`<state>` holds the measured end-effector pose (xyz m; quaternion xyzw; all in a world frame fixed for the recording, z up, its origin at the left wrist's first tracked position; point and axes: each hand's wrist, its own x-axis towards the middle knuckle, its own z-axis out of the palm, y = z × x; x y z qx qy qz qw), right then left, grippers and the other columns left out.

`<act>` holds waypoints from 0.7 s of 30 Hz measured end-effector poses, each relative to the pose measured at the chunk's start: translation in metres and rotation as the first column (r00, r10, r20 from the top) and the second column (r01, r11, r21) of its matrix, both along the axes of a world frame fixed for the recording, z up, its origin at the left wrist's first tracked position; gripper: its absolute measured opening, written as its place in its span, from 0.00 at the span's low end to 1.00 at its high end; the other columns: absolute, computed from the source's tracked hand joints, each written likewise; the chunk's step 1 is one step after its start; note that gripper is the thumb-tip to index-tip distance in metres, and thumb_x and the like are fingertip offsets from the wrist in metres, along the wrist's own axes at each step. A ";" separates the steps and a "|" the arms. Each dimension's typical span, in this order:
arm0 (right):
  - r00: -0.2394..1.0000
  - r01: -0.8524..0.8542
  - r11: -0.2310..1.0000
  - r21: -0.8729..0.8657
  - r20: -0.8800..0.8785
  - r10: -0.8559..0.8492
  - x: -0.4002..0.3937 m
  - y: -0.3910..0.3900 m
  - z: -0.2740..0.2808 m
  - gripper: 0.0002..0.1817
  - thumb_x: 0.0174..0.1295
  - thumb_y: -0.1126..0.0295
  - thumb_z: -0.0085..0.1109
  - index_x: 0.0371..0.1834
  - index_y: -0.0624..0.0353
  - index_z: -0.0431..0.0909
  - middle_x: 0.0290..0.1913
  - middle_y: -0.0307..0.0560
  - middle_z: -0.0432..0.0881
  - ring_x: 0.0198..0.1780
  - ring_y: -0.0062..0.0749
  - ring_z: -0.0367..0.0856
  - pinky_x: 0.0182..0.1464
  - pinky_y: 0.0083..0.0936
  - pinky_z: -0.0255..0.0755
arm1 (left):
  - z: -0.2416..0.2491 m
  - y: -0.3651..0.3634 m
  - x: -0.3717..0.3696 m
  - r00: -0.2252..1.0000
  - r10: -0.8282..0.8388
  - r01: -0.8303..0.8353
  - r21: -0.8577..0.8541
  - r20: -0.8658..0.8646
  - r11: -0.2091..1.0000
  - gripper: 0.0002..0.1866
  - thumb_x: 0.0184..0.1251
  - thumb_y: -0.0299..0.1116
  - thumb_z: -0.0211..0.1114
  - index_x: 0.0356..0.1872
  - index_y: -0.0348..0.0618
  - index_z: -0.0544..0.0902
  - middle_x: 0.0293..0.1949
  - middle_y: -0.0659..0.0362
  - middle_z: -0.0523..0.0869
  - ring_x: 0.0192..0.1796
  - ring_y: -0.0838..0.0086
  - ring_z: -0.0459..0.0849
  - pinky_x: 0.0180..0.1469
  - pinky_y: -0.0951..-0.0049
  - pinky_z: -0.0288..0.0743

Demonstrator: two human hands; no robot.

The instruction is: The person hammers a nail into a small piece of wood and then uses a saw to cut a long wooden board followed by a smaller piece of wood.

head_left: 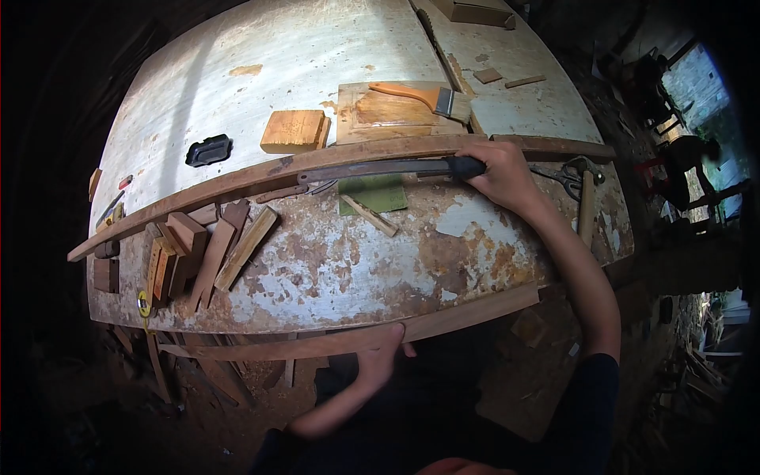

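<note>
My right hand (504, 176) is closed around the black handle of a long, flat-bladed hand saw (372, 169). The saw lies along a long wooden strip (229, 186) on the workbench; its teeth are too small to make out. Low at the bench's near edge, my left hand (380, 358) grips a long wooden board (467, 318) with the thumb on top. Below the saw blade are a green sandpaper sheet (384, 196) and a small wood stick (370, 215).
Wood offcuts (214, 253) and a yellow tape measure (143, 304) sit at left. Further back are a wood block (293, 131), a black tray (209, 150) and a paintbrush (419, 96) on a panel. Scissors (566, 180) lie right. Scrap wood (222, 378) covers the floor.
</note>
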<state>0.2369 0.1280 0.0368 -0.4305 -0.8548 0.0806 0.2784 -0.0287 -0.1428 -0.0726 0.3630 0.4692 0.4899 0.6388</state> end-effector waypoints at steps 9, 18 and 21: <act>0.979 0.126 0.978 -0.168 -0.139 -0.150 0.014 0.004 0.014 0.14 0.55 0.75 0.78 0.45 0.62 0.92 0.39 0.56 0.94 0.41 0.44 0.95 0.46 0.33 0.84 | 0.001 0.000 0.000 0.999 0.001 -0.001 0.003 -0.038 1.000 0.11 0.88 0.31 0.62 0.44 0.35 0.87 0.29 0.58 0.90 0.37 0.75 0.89 0.48 0.72 0.83; 0.991 0.107 0.988 -0.112 -0.073 -0.116 0.023 0.001 0.005 0.17 0.53 0.77 0.78 0.48 0.65 0.91 0.43 0.55 0.94 0.44 0.44 0.95 0.49 0.33 0.84 | -0.001 0.000 -0.001 0.999 -0.005 0.005 0.006 -0.039 1.000 0.10 0.87 0.31 0.62 0.47 0.33 0.86 0.28 0.56 0.89 0.36 0.73 0.90 0.47 0.71 0.83; 0.992 0.077 0.991 -0.112 -0.087 -0.087 0.020 0.001 0.008 0.16 0.54 0.77 0.78 0.47 0.64 0.91 0.42 0.55 0.94 0.43 0.44 0.95 0.49 0.33 0.84 | -0.001 0.001 0.000 1.000 0.008 -0.008 -0.009 -0.027 1.000 0.10 0.87 0.30 0.62 0.49 0.33 0.85 0.29 0.56 0.89 0.35 0.72 0.90 0.46 0.71 0.84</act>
